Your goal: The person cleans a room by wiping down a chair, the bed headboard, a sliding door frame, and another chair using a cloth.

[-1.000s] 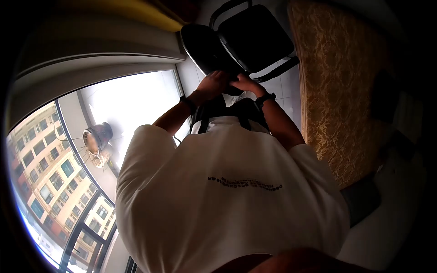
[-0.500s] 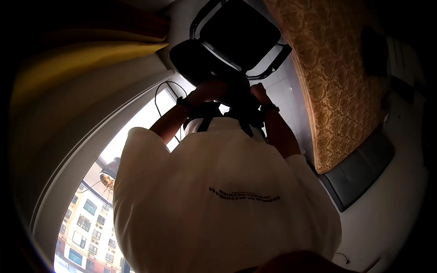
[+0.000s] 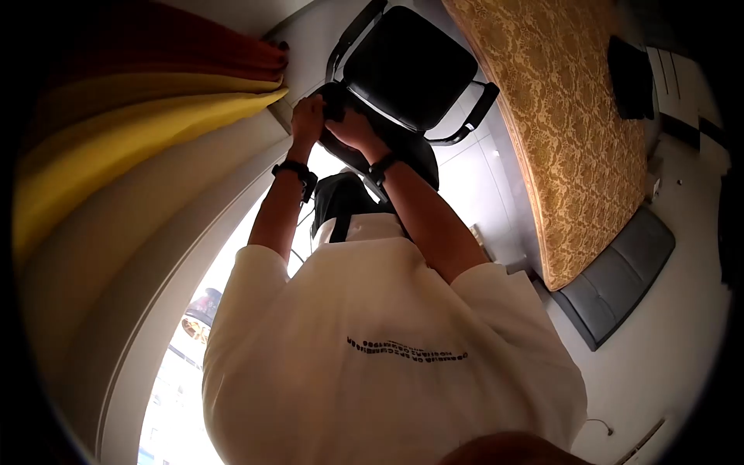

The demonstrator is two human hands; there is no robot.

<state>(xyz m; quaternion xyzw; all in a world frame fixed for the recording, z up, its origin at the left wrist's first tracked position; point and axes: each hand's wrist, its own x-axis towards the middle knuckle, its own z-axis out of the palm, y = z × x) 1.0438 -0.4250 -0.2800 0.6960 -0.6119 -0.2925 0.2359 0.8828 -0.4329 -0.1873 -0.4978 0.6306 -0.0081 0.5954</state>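
A: Begin at your hands: how do they lie?

B: Your left hand (image 3: 308, 118) is curled at the left end of the dark backrest (image 3: 417, 159). Your right hand (image 3: 354, 130) reaches across just beside it, fingers bent inward. The fingertips are lost in shadow; whether they pinch anything, you cannot tell from this view.

A: And the dark bulge (image 3: 332, 97) by your fingers?

B: Padding or loose cloth; the darkness hides which. If cloth, expect it to be soft and light.

A: Where is the black chair (image 3: 411, 85) itself?

B: Directly before you, backrest nearest, seat (image 3: 415, 58) beyond, a left armrest (image 3: 353, 39) and a right armrest (image 3: 479, 110) flanking it.

A: How should it handle under your grip?

B: Probably stiff in the frame, slightly yielding in the pads, moderately heavy and hardly fragile. The smooth covering may slip under your fingertips. To shift it, you would do best to grasp the backrest at both ends; to lift it, the armrests look firmer.

A: What borders it?

B: On your right, a gold-patterned mattress (image 3: 573, 147), near the right armrest; on your left, a yellow curtain (image 3: 155, 128).
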